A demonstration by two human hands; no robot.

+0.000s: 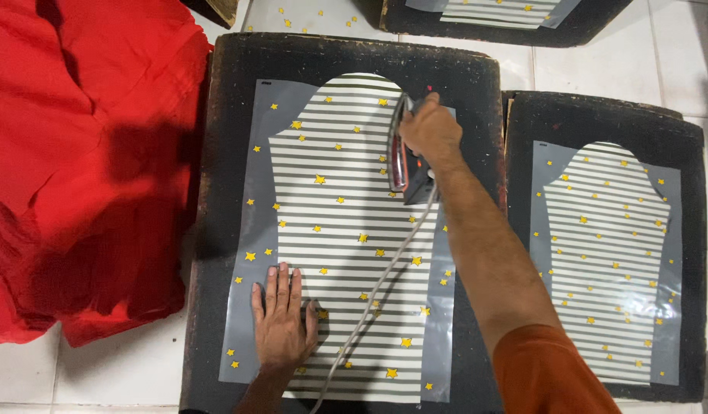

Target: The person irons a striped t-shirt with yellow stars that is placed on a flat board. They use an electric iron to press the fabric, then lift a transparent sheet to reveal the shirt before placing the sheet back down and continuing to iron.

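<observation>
Two hands: right grips one iron, left (flat, open) presses striped sheet.

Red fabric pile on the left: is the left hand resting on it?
No: the left hand lies flat on the striped, star-printed sheet on the dark board, apart from the red fabric pile.

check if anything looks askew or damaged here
Nothing looks damaged. The striped, star-printed sheet lies flat on the dark board, left hand pressing it, right hand gripping the iron.
</observation>
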